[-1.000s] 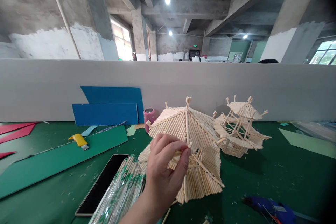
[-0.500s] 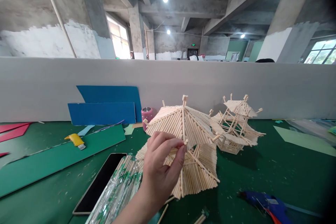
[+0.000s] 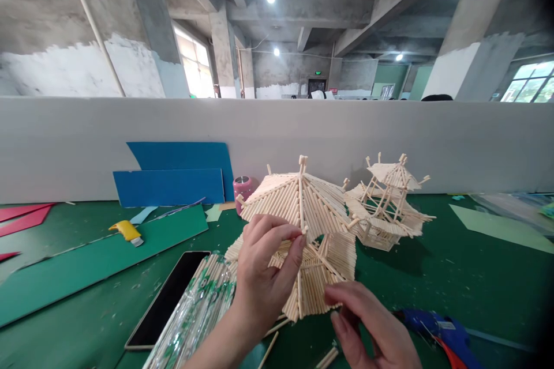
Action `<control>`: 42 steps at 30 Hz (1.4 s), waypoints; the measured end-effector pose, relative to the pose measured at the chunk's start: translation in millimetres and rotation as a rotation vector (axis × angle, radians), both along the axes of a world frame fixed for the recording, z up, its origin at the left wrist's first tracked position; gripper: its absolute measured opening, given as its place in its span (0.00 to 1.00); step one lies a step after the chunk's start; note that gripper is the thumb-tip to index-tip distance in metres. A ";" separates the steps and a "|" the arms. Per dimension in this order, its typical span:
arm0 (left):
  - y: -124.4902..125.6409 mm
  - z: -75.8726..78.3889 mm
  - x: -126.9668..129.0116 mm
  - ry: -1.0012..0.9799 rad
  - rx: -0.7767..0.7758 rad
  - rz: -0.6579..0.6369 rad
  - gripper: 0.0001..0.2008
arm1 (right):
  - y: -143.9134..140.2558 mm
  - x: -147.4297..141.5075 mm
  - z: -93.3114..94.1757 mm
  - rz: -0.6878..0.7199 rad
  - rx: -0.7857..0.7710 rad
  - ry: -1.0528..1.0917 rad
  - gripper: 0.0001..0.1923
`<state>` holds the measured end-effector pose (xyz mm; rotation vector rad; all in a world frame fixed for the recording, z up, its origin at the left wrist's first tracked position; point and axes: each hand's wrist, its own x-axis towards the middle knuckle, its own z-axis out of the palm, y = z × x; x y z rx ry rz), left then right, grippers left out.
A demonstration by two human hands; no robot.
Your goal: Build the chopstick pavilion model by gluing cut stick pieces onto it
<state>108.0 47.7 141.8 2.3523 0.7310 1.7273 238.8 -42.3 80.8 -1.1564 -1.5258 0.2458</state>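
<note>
The right hand (image 3: pixel 372 328) had just entered, fingers loosely open at the stick pagoda's (image 3: pixel 303 242) lower edge; left hand (image 3: pixel 264 277) fingers still pinched its upper roof.

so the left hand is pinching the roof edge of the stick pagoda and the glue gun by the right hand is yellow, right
Not quite. The head view shows the glue gun is blue, not yellow; the yellow thing is a cutter lying far off to the left. The rest holds: the left hand pinches the roof edge of the stick pagoda, and the right hand is beside the gun.
</note>
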 end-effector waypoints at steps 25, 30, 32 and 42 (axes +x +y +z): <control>-0.6 0.5 -0.8 0.003 -0.010 0.017 0.05 | 30.0 -6.2 36.0 0.108 0.083 -0.118 0.20; -0.8 -0.6 -0.7 0.012 -0.012 0.019 0.05 | 30.0 -6.4 39.6 0.094 0.078 -0.108 0.19; -0.8 -0.7 -0.6 0.011 -0.008 0.016 0.05 | 30.2 -6.4 41.1 0.088 0.074 -0.117 0.18; -0.3 -1.5 -0.9 0.006 -0.014 0.002 0.06 | 30.5 -4.7 42.1 0.100 0.056 -0.129 0.18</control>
